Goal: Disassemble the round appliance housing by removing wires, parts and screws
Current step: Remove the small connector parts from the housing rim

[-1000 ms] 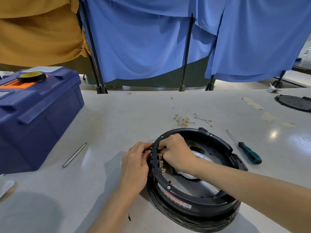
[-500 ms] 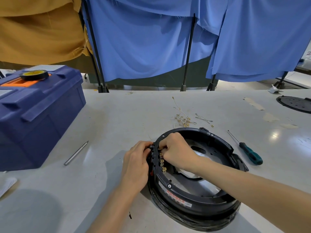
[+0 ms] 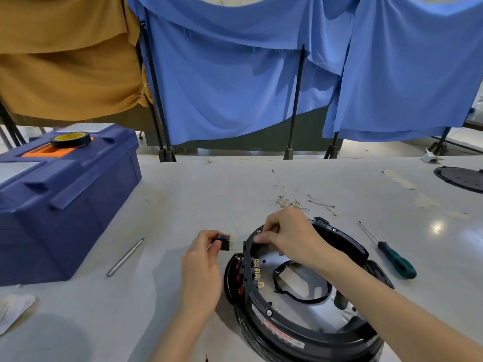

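Observation:
A round black appliance housing (image 3: pixel 308 333) lies on the table, open side up, with a metal floor inside and a row of brass terminals on its left inner wall. My left hand (image 3: pixel 202 267) pinches a small black switch part (image 3: pixel 224 241) with brass pins, held just left of the housing and clear of it. My right hand (image 3: pixel 290 236) rests on the housing's far-left rim, fingers curled over the edge. A heap of removed thin wires (image 3: pixel 290 202) lies behind the housing.
A green-handled screwdriver (image 3: pixel 392 257) lies right of the housing. A metal rod (image 3: pixel 125 257) lies to the left, beside a blue toolbox (image 3: pixel 60 199) with a tape roll (image 3: pixel 70 139) on top. A black round plate (image 3: pixel 462 177) sits far right. Blue cloth hangs behind.
My left hand has pulled the small black switch part out of the housing's left wall and moved it left, away from the rim. My right hand stays on the rim, slightly farther back.

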The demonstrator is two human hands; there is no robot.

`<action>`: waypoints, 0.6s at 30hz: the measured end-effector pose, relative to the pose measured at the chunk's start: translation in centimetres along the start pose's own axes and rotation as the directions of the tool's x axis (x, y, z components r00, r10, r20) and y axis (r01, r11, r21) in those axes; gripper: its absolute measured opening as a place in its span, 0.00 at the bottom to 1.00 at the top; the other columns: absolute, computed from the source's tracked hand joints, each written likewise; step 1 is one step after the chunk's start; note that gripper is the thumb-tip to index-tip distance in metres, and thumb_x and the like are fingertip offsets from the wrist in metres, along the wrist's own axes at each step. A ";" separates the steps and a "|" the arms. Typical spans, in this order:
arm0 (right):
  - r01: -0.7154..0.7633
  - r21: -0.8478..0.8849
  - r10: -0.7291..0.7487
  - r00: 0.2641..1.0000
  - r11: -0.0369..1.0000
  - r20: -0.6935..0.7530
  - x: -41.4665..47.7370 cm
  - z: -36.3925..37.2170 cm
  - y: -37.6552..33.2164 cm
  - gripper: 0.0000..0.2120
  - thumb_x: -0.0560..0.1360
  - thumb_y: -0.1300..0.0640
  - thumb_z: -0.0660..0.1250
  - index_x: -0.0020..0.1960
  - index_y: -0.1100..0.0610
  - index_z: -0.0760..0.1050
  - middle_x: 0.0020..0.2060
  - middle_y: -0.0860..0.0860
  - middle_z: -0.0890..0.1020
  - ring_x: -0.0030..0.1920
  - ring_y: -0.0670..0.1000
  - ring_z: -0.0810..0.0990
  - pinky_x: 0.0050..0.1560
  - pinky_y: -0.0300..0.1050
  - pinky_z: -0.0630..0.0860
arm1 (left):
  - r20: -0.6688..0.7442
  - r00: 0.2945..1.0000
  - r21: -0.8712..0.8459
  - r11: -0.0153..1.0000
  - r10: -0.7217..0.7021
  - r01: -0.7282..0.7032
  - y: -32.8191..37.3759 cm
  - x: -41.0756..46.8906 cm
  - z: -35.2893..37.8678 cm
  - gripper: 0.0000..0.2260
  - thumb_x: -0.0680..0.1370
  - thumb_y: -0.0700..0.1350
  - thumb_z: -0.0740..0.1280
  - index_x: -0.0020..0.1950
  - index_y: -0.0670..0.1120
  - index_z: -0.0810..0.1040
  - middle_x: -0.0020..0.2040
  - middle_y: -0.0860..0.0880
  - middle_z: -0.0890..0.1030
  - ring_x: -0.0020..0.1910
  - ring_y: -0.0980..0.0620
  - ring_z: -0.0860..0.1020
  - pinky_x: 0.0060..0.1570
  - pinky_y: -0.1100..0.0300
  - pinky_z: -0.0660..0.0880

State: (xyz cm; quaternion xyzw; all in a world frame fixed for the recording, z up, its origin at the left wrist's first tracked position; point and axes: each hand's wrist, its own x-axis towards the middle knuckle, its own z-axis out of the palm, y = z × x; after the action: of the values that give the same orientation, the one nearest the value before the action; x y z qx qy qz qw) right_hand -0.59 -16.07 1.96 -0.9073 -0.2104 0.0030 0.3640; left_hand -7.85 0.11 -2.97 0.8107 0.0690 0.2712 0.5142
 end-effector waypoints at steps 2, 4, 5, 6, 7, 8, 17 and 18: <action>0.062 0.129 -0.059 0.998 0.990 -0.028 -0.4 -0.7 -0.9 0.05 0.74 0.55 0.72 0.39 0.54 0.81 0.28 0.48 0.81 0.25 0.46 0.77 0.32 0.39 0.74 | -0.008 1.000 -0.080 0.997 -0.001 0.000 0.6 0.2 -0.3 0.10 0.80 0.36 0.61 0.48 0.51 0.77 0.47 0.54 0.84 0.50 0.54 0.81 0.53 0.60 0.74; 0.132 0.221 -0.138 0.990 0.966 0.010 -0.9 -1.0 -2.2 0.03 0.73 0.58 0.72 0.46 0.54 0.82 0.34 0.50 0.83 0.29 0.49 0.80 0.36 0.44 0.79 | 0.019 1.000 -0.141 0.990 0.013 -0.010 1.5 0.1 0.0 0.08 0.80 0.37 0.62 0.52 0.49 0.78 0.47 0.59 0.84 0.51 0.60 0.80 0.52 0.68 0.73; 0.158 0.255 -0.170 0.985 0.954 0.028 -1.1 -1.0 -2.7 0.05 0.72 0.61 0.73 0.48 0.55 0.82 0.36 0.51 0.84 0.31 0.50 0.81 0.39 0.45 0.80 | 0.033 0.999 -0.155 0.988 0.021 -0.016 1.9 0.1 0.3 0.08 0.80 0.38 0.63 0.54 0.49 0.78 0.48 0.62 0.83 0.52 0.63 0.79 0.52 0.71 0.72; 0.171 0.292 -0.189 0.981 0.941 0.035 -1.3 -0.9 -3.1 0.06 0.73 0.64 0.72 0.49 0.57 0.82 0.36 0.52 0.84 0.31 0.50 0.81 0.41 0.45 0.81 | 0.041 0.999 -0.165 0.986 0.030 -0.023 2.4 0.0 0.5 0.09 0.80 0.40 0.63 0.56 0.50 0.79 0.49 0.62 0.83 0.53 0.64 0.79 0.51 0.72 0.72; 0.174 0.323 -0.191 0.981 0.930 0.023 -1.5 -1.0 -3.3 0.06 0.73 0.66 0.71 0.48 0.58 0.82 0.35 0.53 0.84 0.31 0.49 0.81 0.40 0.43 0.81 | 0.043 0.998 -0.174 0.984 0.040 -0.032 2.8 0.0 0.7 0.08 0.79 0.42 0.64 0.56 0.51 0.79 0.50 0.62 0.82 0.54 0.64 0.78 0.52 0.73 0.72; 0.177 0.337 -0.186 0.983 0.925 -0.005 -1.5 -1.1 -3.2 0.07 0.73 0.68 0.69 0.47 0.58 0.82 0.33 0.52 0.83 0.30 0.48 0.81 0.38 0.40 0.80 | 0.045 0.998 -0.172 0.984 0.046 -0.037 3.1 0.1 0.8 0.09 0.79 0.47 0.64 0.57 0.53 0.79 0.51 0.62 0.82 0.55 0.64 0.78 0.53 0.72 0.72; -0.033 0.420 0.225 0.880 0.907 -0.417 -0.1 -8.7 5.2 0.02 0.73 0.69 0.70 0.44 0.63 0.79 0.26 0.52 0.83 0.26 0.53 0.80 0.30 0.40 0.77 | 0.424 0.899 0.008 0.992 -0.114 0.122 3.3 0.7 1.0 0.17 0.76 0.41 0.68 0.47 0.66 0.81 0.48 0.60 0.84 0.48 0.59 0.82 0.55 0.56 0.78; -0.098 0.413 0.280 0.870 0.905 -0.406 0.0 -9.2 6.8 0.02 0.73 0.69 0.69 0.44 0.64 0.79 0.28 0.54 0.83 0.27 0.53 0.80 0.30 0.40 0.77 | 0.424 0.900 0.032 0.995 -0.102 0.098 3.3 0.8 0.6 0.22 0.75 0.38 0.67 0.44 0.70 0.80 0.46 0.63 0.84 0.47 0.61 0.82 0.52 0.59 0.78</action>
State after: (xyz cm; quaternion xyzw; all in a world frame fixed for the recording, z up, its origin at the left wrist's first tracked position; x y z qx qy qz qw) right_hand 3.40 -26.55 4.28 -0.8110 -0.0229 -0.1330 0.5693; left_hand -7.40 -1.55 0.05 0.8481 -0.0017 0.0609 0.5263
